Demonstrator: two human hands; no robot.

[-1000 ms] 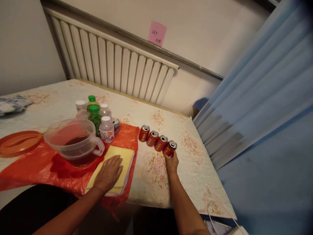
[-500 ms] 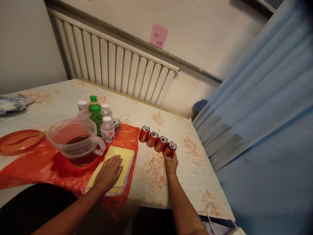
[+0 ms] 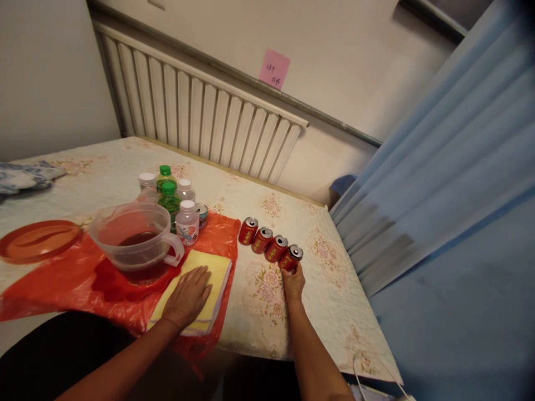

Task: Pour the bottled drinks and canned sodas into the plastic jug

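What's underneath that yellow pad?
The yellow pad lies on an orange plastic sheet spread over the flowered tablecloth. What lies directly beneath the pad is covered.

We find open tabletop (image 3: 334, 289) at centre right, between the row of cans (image 3: 276, 248) and the curtain (image 3: 438, 195), and behind the cans toward the radiator (image 3: 209, 122). At centre left the jug (image 3: 134, 242) and bottles (image 3: 169, 200) block the way.

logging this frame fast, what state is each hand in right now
Left hand: open, flat on the yellow pad.
Right hand: touching the end red can; grip cannot be told.
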